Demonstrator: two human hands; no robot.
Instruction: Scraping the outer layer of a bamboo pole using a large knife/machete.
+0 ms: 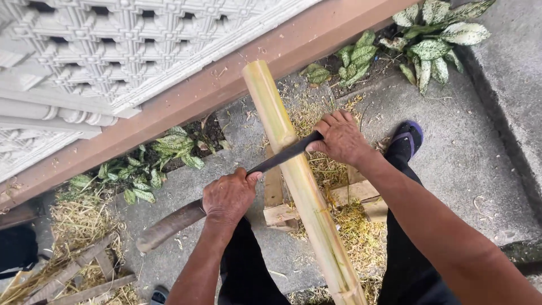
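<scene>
Head view. A bamboo pole [302, 186] is leaning up from the bottom edge toward the brown ledge [226, 85], resting over a wooden frame [282, 213] on the concrete [468, 152]. Open ground is lying to the right; plants [435, 39] and the ledge are closing the far side. A dark blade [282, 156] is lying across the pole. The left hand [228, 197] is gripping it, fingers fully closed, left of the pole. The right hand [340, 137] is clenching its other end, just right of the pole. Shavings [355, 226] are littering the floor.
</scene>
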